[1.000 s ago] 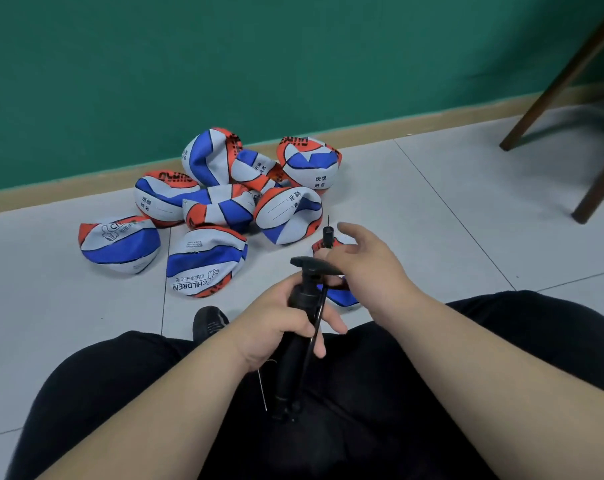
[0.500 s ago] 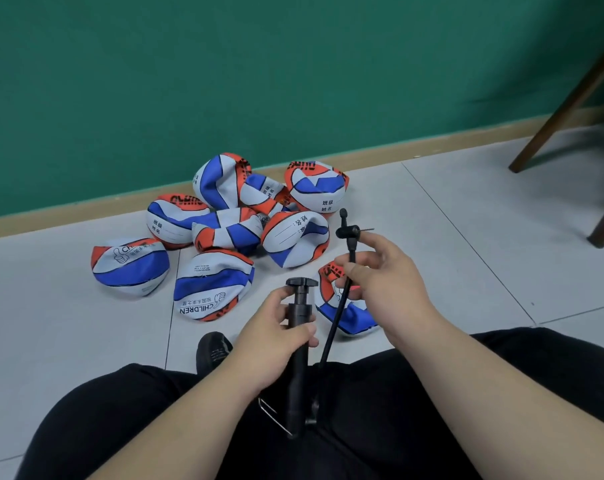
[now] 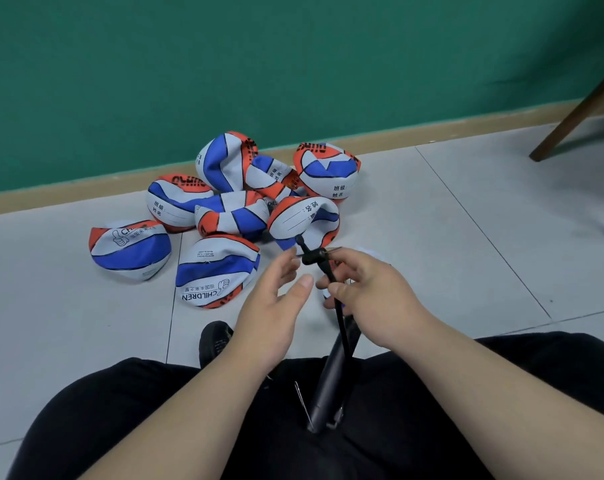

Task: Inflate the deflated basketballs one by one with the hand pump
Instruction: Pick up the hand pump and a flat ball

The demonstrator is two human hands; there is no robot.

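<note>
Several deflated red, white and blue basketballs lie heaped on the floor by the green wall. A black hand pump leans on my lap, its base between my thighs. My right hand pinches the pump's thin black hose just below the needle nozzle, which points up and left. My left hand hovers open just left of the hose, fingers spread, holding nothing. One more ball lies mostly hidden under my right hand.
My black-trousered legs fill the bottom of the view, and a black shoe shows between them. Dark wooden chair legs stand at the right on the grey tiled floor.
My left hand has let go of the pump handle and opened beside the hose. The pump body has tipped against my lap. My right hand has lowered the nozzle slightly.
</note>
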